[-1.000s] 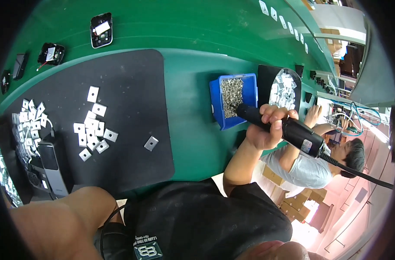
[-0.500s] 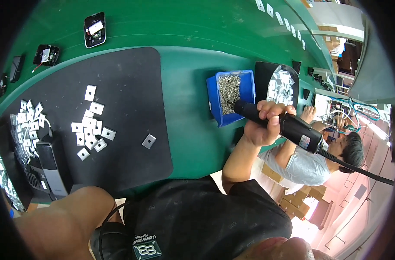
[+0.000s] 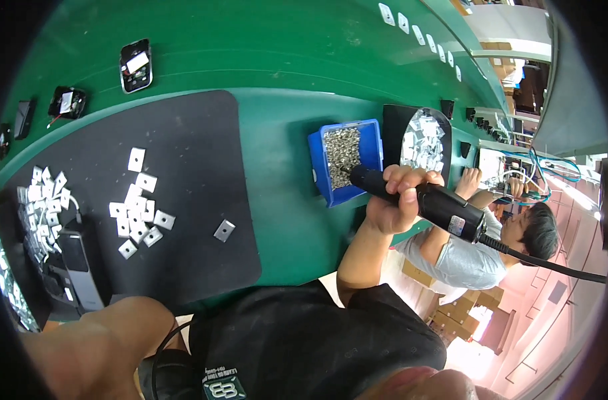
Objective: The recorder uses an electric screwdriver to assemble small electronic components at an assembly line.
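My right hand is closed around a black corded electric screwdriver. Its dark nose reaches over the near part of a blue bin, and the tip is down at the small metal screws inside; whether it touches them I cannot tell. My left upper arm and elbow show at the lower left, but the left hand is out of the picture. On the black mat lies a loose cluster of small silver square plates with a dark centre hole. One single plate sits apart, to their right.
A heap of shiny pieces lies right of the bin. At the left stand a grey-black box device and more plates. Opened devices line the far left. A co-worker sits at the right; a cable trails rightward.
The whole view has shifted slightly, so the bin and mat appear a little lower. My right hand still grips the screwdriver with its tip in the bin.
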A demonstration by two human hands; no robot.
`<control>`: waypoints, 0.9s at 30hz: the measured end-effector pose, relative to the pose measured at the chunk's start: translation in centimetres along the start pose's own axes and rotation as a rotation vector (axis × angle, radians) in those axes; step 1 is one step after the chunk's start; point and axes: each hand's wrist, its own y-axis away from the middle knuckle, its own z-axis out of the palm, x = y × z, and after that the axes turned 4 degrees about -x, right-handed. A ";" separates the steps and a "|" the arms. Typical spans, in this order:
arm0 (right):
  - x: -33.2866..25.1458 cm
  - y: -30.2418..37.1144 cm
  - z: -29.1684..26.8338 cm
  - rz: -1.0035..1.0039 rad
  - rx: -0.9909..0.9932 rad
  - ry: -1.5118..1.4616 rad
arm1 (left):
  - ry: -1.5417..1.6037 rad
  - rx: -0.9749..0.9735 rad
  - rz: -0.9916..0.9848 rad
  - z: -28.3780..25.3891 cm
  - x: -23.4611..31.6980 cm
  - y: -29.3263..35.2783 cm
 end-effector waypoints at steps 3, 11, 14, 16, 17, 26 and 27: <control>0.1 -0.3 0.4 -0.013 0.019 -0.001 | -0.001 0.030 0.021 0.1 -0.3 0.2; -0.2 0.5 1.1 0.024 0.072 0.052 | -0.010 0.144 0.123 2.2 -1.4 1.3; -0.2 0.3 1.1 0.024 0.078 0.048 | -0.009 0.169 0.145 2.3 -1.7 1.4; -0.3 0.0 1.1 0.028 0.087 0.040 | -0.009 0.189 0.148 2.7 -1.8 1.6; -0.2 0.0 1.0 0.022 0.078 0.042 | -0.009 0.200 0.153 2.8 -1.9 1.8; 0.0 0.4 1.2 0.020 0.082 0.036 | -0.032 0.305 0.251 5.4 -2.4 1.9; -0.1 0.5 1.2 0.024 0.080 0.035 | -0.037 0.302 0.261 5.4 -2.2 1.6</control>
